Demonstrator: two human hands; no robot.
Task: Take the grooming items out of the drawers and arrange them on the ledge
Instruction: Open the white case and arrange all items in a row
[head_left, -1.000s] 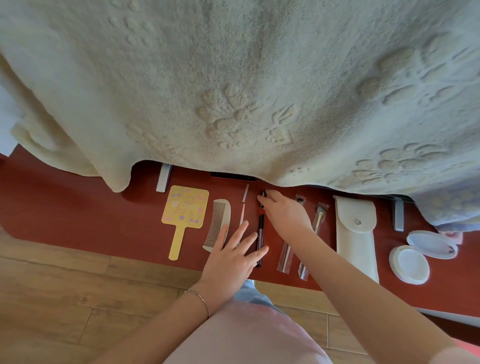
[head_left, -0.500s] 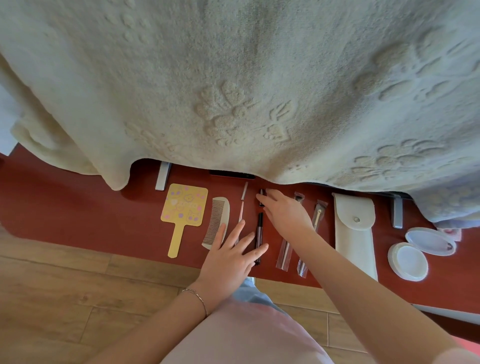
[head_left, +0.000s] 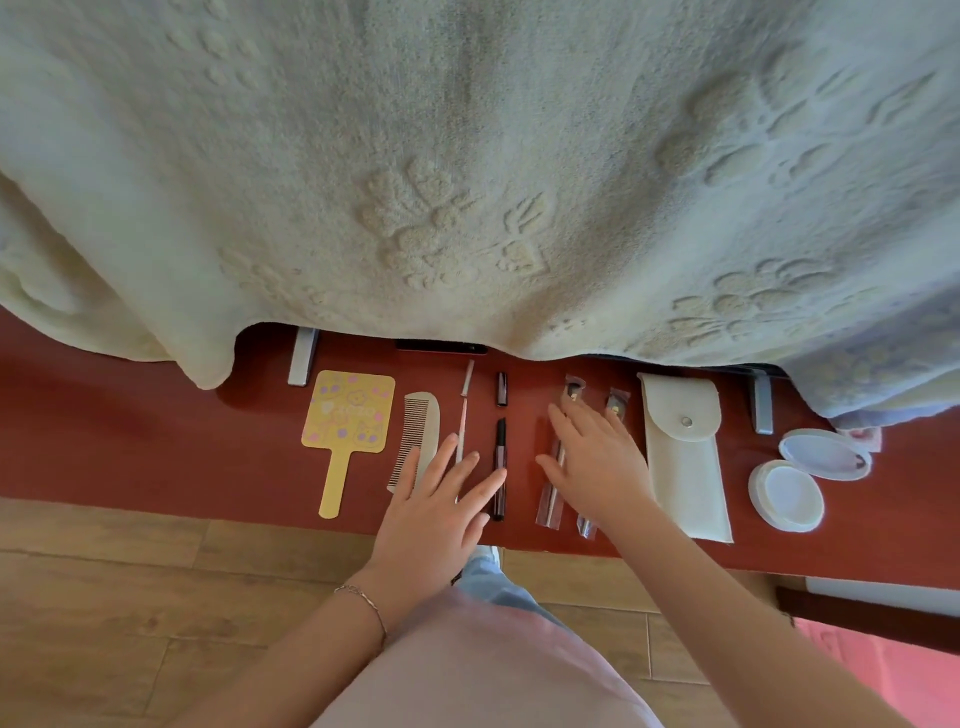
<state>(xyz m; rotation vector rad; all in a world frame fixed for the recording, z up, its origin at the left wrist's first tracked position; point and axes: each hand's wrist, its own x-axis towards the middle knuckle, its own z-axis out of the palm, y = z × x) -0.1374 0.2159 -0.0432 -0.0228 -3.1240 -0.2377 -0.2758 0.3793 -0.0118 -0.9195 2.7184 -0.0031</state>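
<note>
Row of grooming items lies on the red ledge (head_left: 156, 431) under the blanket (head_left: 467, 156) hem: yellow mirror (head_left: 349, 415), comb (head_left: 418, 436), thin pink stick (head_left: 462, 421), black pen (head_left: 500, 467) with its cap (head_left: 501, 388) apart, two wrapped tools (head_left: 553, 488), white pouch (head_left: 685, 457).

Left hand (head_left: 441, 514): fingers straight, spread over comb and stick, holding nothing. Right hand (head_left: 597, 467): flat over the wrapped tools, holding nothing.

Judgement: all light; pen likely rolls, wrappers slippery. Pinch mid-length.
</note>
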